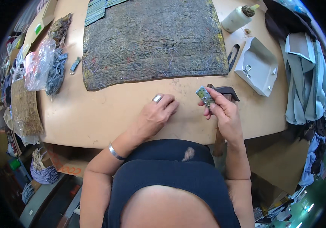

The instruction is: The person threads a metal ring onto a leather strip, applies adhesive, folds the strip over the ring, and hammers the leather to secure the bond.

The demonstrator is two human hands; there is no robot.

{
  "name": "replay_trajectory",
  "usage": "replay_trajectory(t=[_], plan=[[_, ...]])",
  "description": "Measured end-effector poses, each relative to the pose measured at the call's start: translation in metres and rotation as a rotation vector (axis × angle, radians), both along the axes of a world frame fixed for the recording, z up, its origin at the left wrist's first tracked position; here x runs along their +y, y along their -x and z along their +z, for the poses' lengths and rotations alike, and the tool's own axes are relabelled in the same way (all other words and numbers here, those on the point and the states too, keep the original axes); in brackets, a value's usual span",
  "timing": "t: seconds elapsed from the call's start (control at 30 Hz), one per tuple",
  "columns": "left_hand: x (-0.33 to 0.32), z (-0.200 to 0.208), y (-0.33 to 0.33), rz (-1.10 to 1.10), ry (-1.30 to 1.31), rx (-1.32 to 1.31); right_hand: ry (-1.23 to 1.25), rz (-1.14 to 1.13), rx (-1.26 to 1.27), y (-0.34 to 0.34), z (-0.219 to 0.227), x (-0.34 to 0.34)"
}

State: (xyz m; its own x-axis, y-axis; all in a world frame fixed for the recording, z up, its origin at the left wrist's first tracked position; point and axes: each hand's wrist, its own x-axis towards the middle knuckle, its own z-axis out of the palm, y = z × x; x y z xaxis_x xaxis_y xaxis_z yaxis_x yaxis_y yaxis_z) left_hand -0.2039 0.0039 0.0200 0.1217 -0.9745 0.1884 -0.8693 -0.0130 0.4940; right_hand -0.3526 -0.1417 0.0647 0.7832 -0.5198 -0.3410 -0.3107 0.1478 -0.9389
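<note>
My right hand point(225, 114) pinches a small folded tab of green-and-blue woven material point(204, 95) between thumb and fingers, above the near part of the table. A hammer point(227, 91) with a dark head and wooden handle lies partly behind that hand and forearm. My left hand point(155, 116), wearing a wide silver ring, rests on the tabletop with its fingers curled in. Nothing shows in it, though its palm is hidden. Beyond both hands lies a dark, stained mat point(155, 41) with loose threads on it. Blue-green woven strips point(95, 12) lie on its far left corner.
Right of the mat are black snips point(233, 57), a white tray point(256, 62) holding metal clasps and a white squeeze bottle point(236, 19). At left lie a woven tab with a ring point(75, 65), plastic bags point(39, 72) and tangled threads point(58, 74). Grey-blue fabric point(301, 85) hangs at the right edge.
</note>
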Motion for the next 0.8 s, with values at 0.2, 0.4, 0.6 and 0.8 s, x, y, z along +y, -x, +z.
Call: replay_trajectory(t=[0.2, 0.4, 0.6, 0.8], plan=[[0.001, 0.004, 0.004, 0.145, -0.093, 0.088, -0.279, -0.047, -0.1, 0.004, -0.004, 0.003], [-0.001, 0.011, 0.002, 0.098, -0.096, 0.219, -0.228, -0.035, -0.102, 0.002, -0.008, 0.011], [-0.008, 0.015, 0.006, 0.155, 0.294, 0.189, -0.083, -0.011, -0.089, -0.005, -0.009, 0.019], [-0.025, 0.021, 0.008, 0.116, 0.371, 0.196, -0.121, 0.007, -0.104, -0.007, 0.004, 0.021]])
